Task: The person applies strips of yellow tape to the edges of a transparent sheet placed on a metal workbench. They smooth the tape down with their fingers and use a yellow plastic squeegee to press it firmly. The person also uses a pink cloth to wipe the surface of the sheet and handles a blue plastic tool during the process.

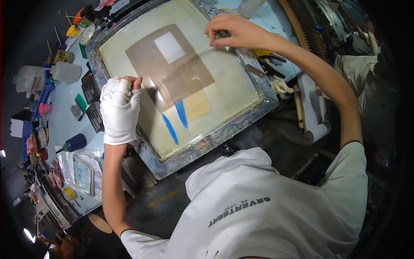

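A screen-printing frame (202,149) with a worn grey border lies tilted before me. Its pale yellow-green mesh (235,86) carries a brown rectangular area (148,54) with a light window (169,47). Two streaks of blue ink (170,129) mark the near part of the mesh. My left hand (120,108), in a white glove with bare fingertips, is closed over the frame's left side. Whatever its fingers hold, if anything, is hidden. My right hand (235,31) is bare and curls over the frame's far right side, thumb close to the fingers; its grip is unclear.
On the left of the light-blue table (97,151) are a white plastic jug (65,71), a dark squeeze bottle (75,143), a clear plastic bag (82,172) and a yellow tape roll (68,193). To the right hang a white roll (318,131) and a toothed rack (304,28). Another person (358,64) is at far right.
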A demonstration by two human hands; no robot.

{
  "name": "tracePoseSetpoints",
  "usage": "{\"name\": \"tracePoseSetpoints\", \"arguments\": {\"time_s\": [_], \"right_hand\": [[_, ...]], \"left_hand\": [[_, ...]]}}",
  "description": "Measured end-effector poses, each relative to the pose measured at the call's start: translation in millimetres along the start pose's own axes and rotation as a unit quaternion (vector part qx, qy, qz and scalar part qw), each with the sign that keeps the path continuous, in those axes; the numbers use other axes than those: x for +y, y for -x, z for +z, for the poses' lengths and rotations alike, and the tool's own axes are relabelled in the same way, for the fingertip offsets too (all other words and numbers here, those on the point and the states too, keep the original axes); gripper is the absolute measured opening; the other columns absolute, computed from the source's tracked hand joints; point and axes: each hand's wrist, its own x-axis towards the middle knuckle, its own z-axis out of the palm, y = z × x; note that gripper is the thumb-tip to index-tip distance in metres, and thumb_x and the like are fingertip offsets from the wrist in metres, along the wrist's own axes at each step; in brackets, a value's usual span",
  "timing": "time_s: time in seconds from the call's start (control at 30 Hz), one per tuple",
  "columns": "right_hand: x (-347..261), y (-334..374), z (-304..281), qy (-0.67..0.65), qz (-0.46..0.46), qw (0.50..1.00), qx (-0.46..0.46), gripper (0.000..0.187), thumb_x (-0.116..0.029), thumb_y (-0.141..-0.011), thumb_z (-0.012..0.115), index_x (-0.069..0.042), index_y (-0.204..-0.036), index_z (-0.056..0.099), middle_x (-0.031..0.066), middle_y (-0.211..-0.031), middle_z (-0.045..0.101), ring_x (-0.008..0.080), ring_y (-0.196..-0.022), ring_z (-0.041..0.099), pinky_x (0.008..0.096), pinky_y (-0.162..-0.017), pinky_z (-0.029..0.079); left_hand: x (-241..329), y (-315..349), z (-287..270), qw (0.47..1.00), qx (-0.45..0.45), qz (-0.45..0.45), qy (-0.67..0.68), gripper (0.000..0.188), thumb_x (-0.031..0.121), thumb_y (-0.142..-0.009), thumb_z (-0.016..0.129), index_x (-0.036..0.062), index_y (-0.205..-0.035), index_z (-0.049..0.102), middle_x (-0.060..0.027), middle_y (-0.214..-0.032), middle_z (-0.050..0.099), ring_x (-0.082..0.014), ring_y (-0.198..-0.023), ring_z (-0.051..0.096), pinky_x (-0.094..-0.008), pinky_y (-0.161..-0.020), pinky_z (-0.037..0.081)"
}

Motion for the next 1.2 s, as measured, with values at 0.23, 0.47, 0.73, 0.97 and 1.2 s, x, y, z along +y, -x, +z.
{"name": "tracePoseSetpoints", "arguments": {"time_s": [0.23, 0.47, 0.73, 0.97, 1.2], "right_hand": [[1.4, -37.8, 3.3, -0.373, 0.311, 0.869, -0.094, 0.035, -0.036, -0.099, 0.070, -0.007, -0.084, 0.058, -0.0007, -0.067, 0.060, 0.0044, -0.041, 0.052, 0.0188, -0.039, 0.035], [-7.3, -45.0, 9.0, -0.281, 0.315, 0.901, -0.097, 0.037, -0.036, -0.101, 0.068, -0.005, -0.085, 0.058, -0.0014, -0.054, 0.052, 0.0058, -0.032, 0.045, 0.0224, -0.030, 0.029], [-10.3, -46.2, 7.0, -0.268, 0.317, 0.902, -0.118, 0.035, -0.034, -0.101, 0.067, -0.005, -0.084, 0.057, -0.0008, -0.053, 0.051, 0.0069, -0.031, 0.044, 0.0243, -0.030, 0.029], [-13.2, -48.9, 6.9, -0.249, 0.325, 0.903, -0.130, 0.035, -0.034, -0.101, 0.066, -0.005, -0.083, 0.057, -0.0007, -0.053, 0.050, 0.0076, -0.031, 0.044, 0.0251, -0.030, 0.030], [-14.9, -47.5, 6.7, -0.225, 0.315, 0.914, -0.123, 0.036, -0.036, -0.099, 0.067, -0.004, -0.084, 0.060, -0.0002, -0.053, 0.052, 0.0094, -0.033, 0.049, 0.0261, -0.032, 0.034]], "left_hand": [[-46.2, 9.5, 26.3, 0.997, 0.023, -0.033, -0.069, 0.012, 0.013, -0.091, 0.073, 0.0012, -0.091, 0.070, -0.0146, -0.094, 0.067, -0.0348, -0.091, 0.064, -0.0429, -0.083, 0.050], [-43.7, 12.5, 28.2, 0.995, -0.002, -0.069, -0.070, 0.016, 0.018, -0.085, 0.077, 0.0033, -0.090, 0.073, -0.0112, -0.101, 0.068, -0.0325, -0.096, 0.063, -0.0436, -0.087, 0.049], [-41.9, 10.5, 26.1, 0.995, -0.011, -0.074, -0.068, 0.016, 0.017, -0.084, 0.079, 0.0023, -0.086, 0.074, -0.0124, -0.101, 0.068, -0.0334, -0.096, 0.063, -0.0431, -0.087, 0.050], [-42.0, 10.6, 26.5, 0.995, -0.016, -0.071, -0.065, 0.016, 0.012, -0.087, 0.078, -0.0021, -0.084, 0.071, -0.0148, -0.102, 0.069, -0.0335, -0.096, 0.063, -0.0423, -0.086, 0.050], [-39.6, 9.1, 26.6, 0.995, -0.018, -0.069, -0.073, 0.016, 0.013, -0.088, 0.077, -0.0021, -0.085, 0.072, -0.0153, -0.102, 0.068, -0.0342, -0.097, 0.063, -0.0426, -0.086, 0.050]]}}
